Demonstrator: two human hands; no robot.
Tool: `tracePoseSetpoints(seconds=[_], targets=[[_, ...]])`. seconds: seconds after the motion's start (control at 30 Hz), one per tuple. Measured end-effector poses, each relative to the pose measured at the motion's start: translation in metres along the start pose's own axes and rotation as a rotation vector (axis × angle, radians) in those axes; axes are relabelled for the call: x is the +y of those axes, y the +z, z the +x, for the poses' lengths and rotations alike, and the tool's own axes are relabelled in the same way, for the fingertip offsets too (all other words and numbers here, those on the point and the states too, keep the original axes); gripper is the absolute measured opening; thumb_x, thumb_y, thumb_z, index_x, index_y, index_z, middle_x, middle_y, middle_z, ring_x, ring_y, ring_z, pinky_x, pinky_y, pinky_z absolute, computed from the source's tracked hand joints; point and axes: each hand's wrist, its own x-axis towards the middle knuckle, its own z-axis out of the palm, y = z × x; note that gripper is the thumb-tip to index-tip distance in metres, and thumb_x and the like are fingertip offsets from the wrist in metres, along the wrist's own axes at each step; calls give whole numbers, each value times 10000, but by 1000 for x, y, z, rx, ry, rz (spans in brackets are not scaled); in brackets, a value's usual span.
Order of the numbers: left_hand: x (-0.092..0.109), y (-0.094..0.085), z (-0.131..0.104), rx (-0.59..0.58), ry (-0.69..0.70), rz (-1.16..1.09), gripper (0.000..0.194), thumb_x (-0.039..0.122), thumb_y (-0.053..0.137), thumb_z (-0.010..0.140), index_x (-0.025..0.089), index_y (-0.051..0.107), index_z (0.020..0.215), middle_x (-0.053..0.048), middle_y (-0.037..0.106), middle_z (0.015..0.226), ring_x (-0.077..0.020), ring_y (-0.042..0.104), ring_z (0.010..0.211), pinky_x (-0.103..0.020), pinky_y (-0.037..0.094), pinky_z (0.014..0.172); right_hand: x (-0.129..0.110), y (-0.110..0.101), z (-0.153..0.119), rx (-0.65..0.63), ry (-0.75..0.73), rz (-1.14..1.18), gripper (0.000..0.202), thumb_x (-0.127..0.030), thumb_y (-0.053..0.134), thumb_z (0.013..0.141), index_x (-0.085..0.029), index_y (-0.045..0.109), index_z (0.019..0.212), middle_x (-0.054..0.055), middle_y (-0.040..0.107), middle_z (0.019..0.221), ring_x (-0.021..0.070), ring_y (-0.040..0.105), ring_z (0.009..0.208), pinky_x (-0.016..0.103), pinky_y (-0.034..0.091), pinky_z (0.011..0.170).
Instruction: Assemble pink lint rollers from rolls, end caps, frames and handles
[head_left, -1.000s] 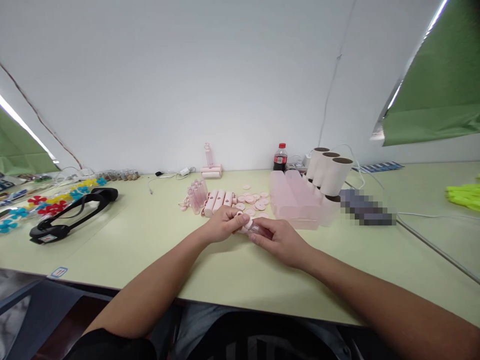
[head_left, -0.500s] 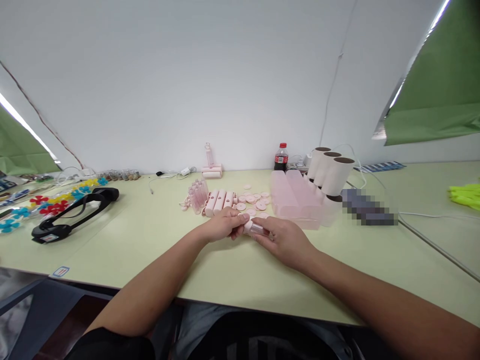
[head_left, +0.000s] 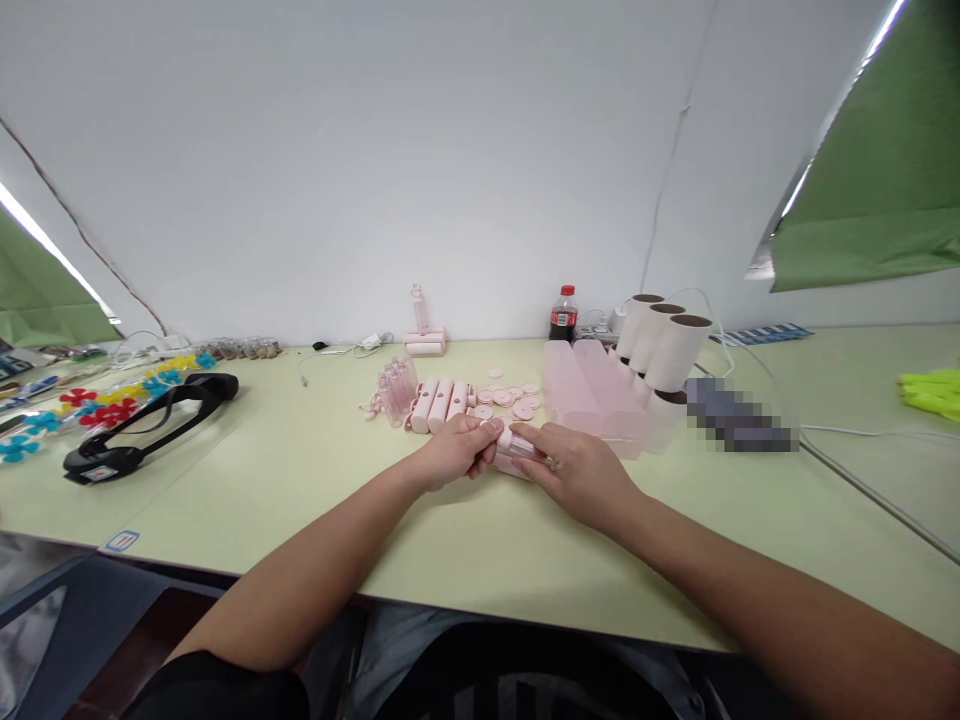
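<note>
Over the near middle of the table, both hands meet on a pink plastic lint roller handle (head_left: 523, 447) with a clear section. My left hand (head_left: 463, 447) is closed round its left end, thumb on top. From the other side, my right hand (head_left: 581, 467) grips the clear section between thumb and fingers. Another pale pink surface shows just below; whether it is part of the same piece I cannot tell. Beyond my left hand lie several pink roller pieces (head_left: 441, 404) in a row, beside a cluster of clear pink handles (head_left: 395, 388). Thin pink discs (head_left: 512, 397) are scattered behind the hands.
Long translucent pink covers (head_left: 592, 385) lie right of the discs, next to white rolls (head_left: 679, 355). A cola bottle (head_left: 563, 315) and an upright roller (head_left: 421, 325) stand by the wall. Black headgear (head_left: 154, 425) lies left; a cable (head_left: 877, 487) crosses the right side.
The handle has shifted slightly, and more of the pale pink surface below it shows. Both hands keep their hold, with my right fingers moved a little along the piece.
</note>
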Motion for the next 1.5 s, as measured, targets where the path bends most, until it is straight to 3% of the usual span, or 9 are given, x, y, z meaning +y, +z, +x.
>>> tracePoseSetpoints(seconds=[0.27,0.5,0.73,1.1,1.33,1.5], targets=[[-4,3,2,18,-33,-46,540,604,498,870,169,475,550,29,469,459,-68,389,391,-214,301,408,-3,4,-4,19,7,-155,339,-330,519,968,-217,644,1262,53,695,842,180,633,687,270,350,547],[5,14,-1,97,-121,-177,499,550,513,868,181,411,548,42,429,444,-57,346,378,-201,230,380,-3,3,-3,44,1,-235,339,-297,519,961,-221,635,1271,58,708,840,192,643,692,278,341,537],[6,14,-1,57,-187,-238,499,565,539,851,192,375,563,48,421,442,-51,325,350,-208,163,372,-3,3,-3,20,-1,-229,326,-299,518,960,-237,642,1255,54,707,838,187,637,697,273,329,533],[-6,16,3,61,-99,-183,530,599,517,861,187,397,549,36,449,447,-54,326,373,-215,212,392,-1,4,-1,-33,59,-42,382,-433,491,976,-204,658,1232,65,713,829,191,639,679,277,400,575],[-4,11,1,-32,-69,-175,558,651,519,838,194,375,551,46,410,443,-54,301,378,-223,186,401,-1,1,0,-56,90,87,399,-441,538,948,-183,672,1221,80,733,872,203,646,713,294,442,625],[-7,8,1,-81,-62,-141,568,679,511,831,195,375,564,48,403,478,-58,304,398,-224,198,405,-5,-5,2,-115,92,174,312,-405,541,942,-196,710,1100,54,707,812,196,613,706,291,412,636]])
